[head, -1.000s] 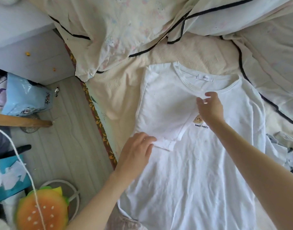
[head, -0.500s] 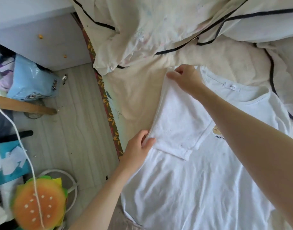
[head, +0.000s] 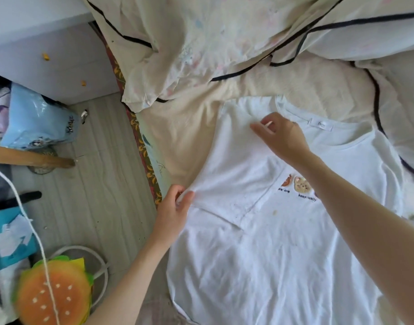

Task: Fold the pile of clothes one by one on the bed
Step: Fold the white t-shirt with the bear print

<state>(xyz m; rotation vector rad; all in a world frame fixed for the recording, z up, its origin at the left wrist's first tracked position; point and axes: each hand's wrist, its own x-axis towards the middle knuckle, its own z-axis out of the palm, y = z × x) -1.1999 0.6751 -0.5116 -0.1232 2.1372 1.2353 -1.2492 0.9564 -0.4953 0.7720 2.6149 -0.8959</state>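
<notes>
Her left hand (head: 177,205) is pinching the folded edge of the shirt (head: 259,254); the right hand (head: 281,137) is pinching it near the collar. The shirt is lying flat on the bed (head: 189,127), looking thin, limp and light, so edges and corners are probably the best holds.

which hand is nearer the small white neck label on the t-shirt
Right. The right hand rests on the white t-shirt just left of the small white neck label; the left hand pinches the folded sleeve edge, far down-left of it.
</notes>
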